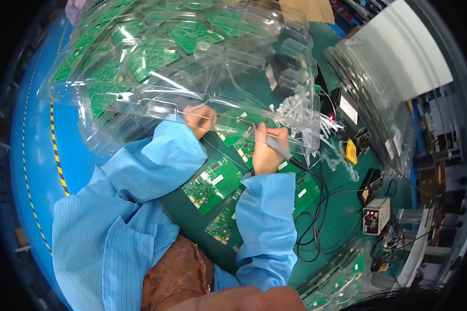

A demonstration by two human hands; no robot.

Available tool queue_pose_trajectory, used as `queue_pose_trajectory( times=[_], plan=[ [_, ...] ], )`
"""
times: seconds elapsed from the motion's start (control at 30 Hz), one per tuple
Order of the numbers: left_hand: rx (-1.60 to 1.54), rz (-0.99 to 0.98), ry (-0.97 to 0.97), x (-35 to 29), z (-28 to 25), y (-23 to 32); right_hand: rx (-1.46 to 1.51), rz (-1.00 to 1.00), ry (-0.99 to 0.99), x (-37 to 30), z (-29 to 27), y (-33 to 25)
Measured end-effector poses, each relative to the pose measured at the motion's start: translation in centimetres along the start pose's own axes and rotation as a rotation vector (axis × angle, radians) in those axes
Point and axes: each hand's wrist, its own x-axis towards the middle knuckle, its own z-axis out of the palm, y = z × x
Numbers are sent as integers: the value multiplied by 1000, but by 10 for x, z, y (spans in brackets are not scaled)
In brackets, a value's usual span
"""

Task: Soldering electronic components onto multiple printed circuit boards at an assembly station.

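My right hand [269,153] is closed around the grey handle of a soldering iron [278,147], whose black cable trails off to the right. Its tip is hard to make out beneath the clear plastic. Curled and slightly blurred, my left hand [200,120] is at the near edge of a clear plastic tray [161,108]; what its fingers hold, if anything, is hidden. Between and below my hands lie several green circuit boards, among them one [213,184] by my left sleeve and another [225,220] beside my right forearm.
More green boards [192,36] sit in clear trays reaching over the far left. White cable pieces [306,119] are heaped right of my right hand, with a yellow object [351,151] beyond. A soldering station [376,215] stands at right, near stacked clear trays [368,88].
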Motion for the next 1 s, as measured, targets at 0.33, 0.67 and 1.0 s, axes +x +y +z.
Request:
queue_pose_trajectory(
  times=[0.33,0.67,1.0],
  plan=[
    [88,114,-3,5,0,4,-86,49,-129,-2,-4,5],
    [-192,-90,-270,18,-17,10,-45,130,-111,-5,4,-20],
    [-145,-42,7,10,1,9,-144,77,-100,-7,5,-20]
  ],
)
